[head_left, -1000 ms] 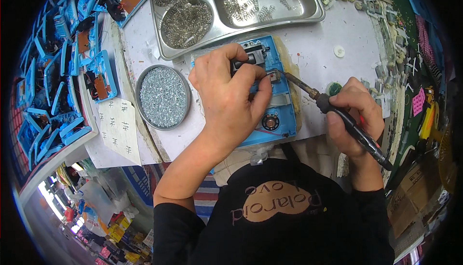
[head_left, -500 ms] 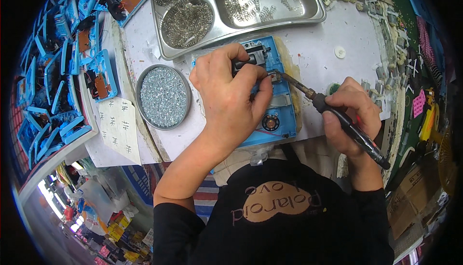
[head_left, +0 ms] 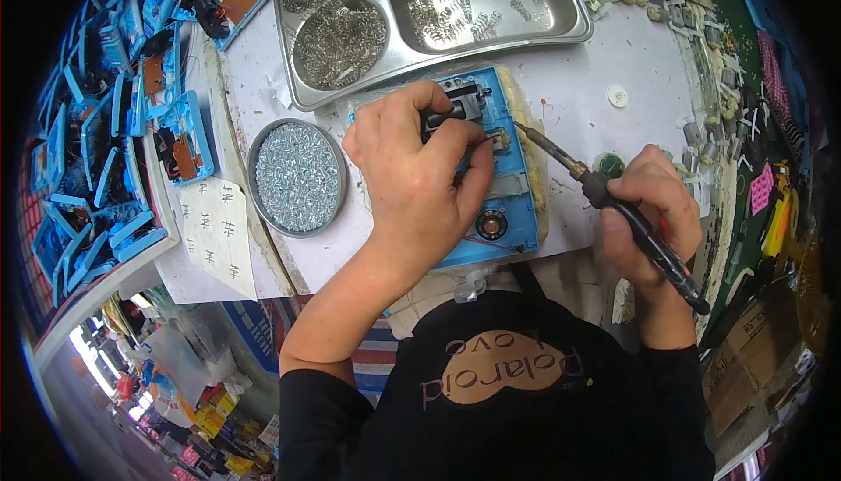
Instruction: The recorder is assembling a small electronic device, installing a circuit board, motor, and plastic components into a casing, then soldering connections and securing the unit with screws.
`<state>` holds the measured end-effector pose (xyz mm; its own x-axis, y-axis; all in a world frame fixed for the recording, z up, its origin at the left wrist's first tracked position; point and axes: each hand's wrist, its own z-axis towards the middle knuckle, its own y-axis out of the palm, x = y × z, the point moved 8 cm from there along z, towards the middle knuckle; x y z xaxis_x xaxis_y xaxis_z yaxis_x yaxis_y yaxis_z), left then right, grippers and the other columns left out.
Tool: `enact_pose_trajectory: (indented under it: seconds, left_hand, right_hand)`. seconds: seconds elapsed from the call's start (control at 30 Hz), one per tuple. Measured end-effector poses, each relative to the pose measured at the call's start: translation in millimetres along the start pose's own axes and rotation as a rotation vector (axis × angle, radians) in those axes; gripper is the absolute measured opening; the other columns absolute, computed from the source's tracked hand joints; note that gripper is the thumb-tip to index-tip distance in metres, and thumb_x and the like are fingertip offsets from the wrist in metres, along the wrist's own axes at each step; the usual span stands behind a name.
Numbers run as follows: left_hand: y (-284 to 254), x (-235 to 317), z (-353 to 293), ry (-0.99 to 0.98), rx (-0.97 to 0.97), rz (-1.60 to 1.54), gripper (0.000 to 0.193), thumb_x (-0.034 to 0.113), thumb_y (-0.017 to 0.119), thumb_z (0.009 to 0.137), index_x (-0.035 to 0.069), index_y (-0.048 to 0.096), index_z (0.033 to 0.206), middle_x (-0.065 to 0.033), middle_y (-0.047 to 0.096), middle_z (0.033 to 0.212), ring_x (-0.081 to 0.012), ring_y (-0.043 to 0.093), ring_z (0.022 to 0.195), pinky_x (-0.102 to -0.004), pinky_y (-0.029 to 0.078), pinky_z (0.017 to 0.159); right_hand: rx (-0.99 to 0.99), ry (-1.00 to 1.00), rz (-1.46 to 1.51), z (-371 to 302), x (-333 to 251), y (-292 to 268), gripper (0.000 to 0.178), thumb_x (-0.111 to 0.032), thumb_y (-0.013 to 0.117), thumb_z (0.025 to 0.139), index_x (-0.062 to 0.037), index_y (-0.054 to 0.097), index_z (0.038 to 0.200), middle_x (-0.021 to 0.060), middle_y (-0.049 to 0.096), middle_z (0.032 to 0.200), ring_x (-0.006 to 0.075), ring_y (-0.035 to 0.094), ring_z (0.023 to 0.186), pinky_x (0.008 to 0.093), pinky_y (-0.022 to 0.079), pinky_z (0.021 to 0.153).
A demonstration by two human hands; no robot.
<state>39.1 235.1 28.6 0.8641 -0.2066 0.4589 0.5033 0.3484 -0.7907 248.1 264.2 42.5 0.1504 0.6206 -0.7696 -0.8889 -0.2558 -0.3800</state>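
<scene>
A blue plastic casing point(head_left: 517, 185) lies in front of me, with a black mechanism point(head_left: 469, 100) at its far end and a round black part with a copper-coloured centre point(head_left: 491, 224) at its near end. My left hand point(head_left: 419, 161) rests over the casing's left side. Its thumb and fingers are closed beside a small metal part point(head_left: 500, 140); what they pinch is hidden. In my right hand point(head_left: 659, 209) is a soldering iron point(head_left: 644, 234), gripped by its black handle. The iron's tip is just above the casing's right edge, apart from the metal part.
A round dish of small metal screws point(head_left: 296, 179) stands left of the casing. Beyond it is a steel compartment tray point(head_left: 368, 69) holding springs. Blue casings point(head_left: 186, 135) are piled far left. Small metal parts point(head_left: 696, 130) line the right side; a white disc point(head_left: 618, 95) lies nearer.
My right hand has drawn the soldering iron slightly to the right, lifting its tip off the small metal part. The left hand has barely moved.
</scene>
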Motion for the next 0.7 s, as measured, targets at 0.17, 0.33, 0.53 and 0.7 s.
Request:
enact_pose_trajectory:
  seconds: [0.17,0.33,0.53,0.7]
  left_hand:
    - [-0.7,2.1,1.3,0.019,-0.009,0.029,0.016,0.012,0.081,0.07,0.011,0.073,0.084,-0.0089,0.057,0.109,-0.0275,0.049,0.098,-0.0401,0.035,0.087]
    - [-2.0,2.9,1.2,0.017,-0.013,0.038,0.016,0.012,0.082,0.07,0.011,0.073,0.084,-0.0089,0.057,0.109,-0.0273,0.049,0.098,-0.0397,0.035,0.087]
    - [-2.0,1.8,0.9,0.016,-0.007,0.015,0.017,0.011,0.082,0.07,0.011,0.073,0.084,-0.0091,0.058,0.109,-0.0274,0.05,0.098,-0.0403,0.035,0.087]
    - [-2.9,3.0,0.7,0.02,-0.01,0.026,0.017,0.012,0.083,0.07,0.011,0.074,0.085,-0.0089,0.058,0.109,-0.0274,0.051,0.099,-0.0402,0.035,0.088]
  right_hand:
    - [-0.014,-0.002,-0.003,-0.6,-2.8,-1.3,0.024,-0.004,0.077,0.077,0.0016,0.067,0.098,0.0074,0.059,0.071,0.0181,0.054,0.061,0.0288,0.041,0.054]
    - [-0.008,-0.004,-0.009,-1.3,-3.0,-0.6,0.023,-0.005,0.078,0.078,0.0013,0.067,0.098,0.007,0.059,0.071,0.018,0.054,0.061,0.0285,0.041,0.055]
    - [0.01,0.007,-0.015,-3.4,-2.0,-7.1,0.023,-0.006,0.078,0.079,0.0009,0.067,0.099,0.0073,0.06,0.072,0.018,0.055,0.062,0.0283,0.042,0.055]
    - [0.019,0.01,-0.022,-5.5,-0.6,-8.8,0.023,-0.007,0.078,0.08,0.0006,0.067,0.098,0.0078,0.062,0.073,0.0178,0.056,0.062,0.028,0.042,0.056]
